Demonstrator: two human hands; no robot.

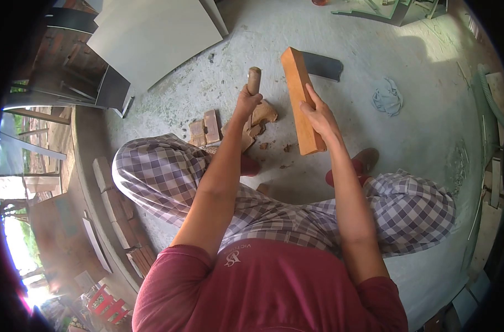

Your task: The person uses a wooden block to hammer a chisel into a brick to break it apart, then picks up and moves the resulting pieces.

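My left hand [247,103] is closed round a short, round wooden handle [254,81], whose end sticks up past my fingers; what lies at its other end is hidden. My right hand [321,113] grips a long orange-brown wooden block [299,102] from its right side, with the index finger stretched along it. The block stands tilted over the floor between my feet. Behind its upper end shows a flat dark piece [323,66]. Below my left hand are a crumpled brown lump [264,113] and flat brown pieces [205,129].
A light blue cloth [387,97] lies on the concrete floor [373,44] at right. Large grey panels [158,39] lean at upper left. Bricks [116,210] line the left edge. Several small brown crumbs are scattered near my feet. A ribbed hose [492,94] runs at far right.
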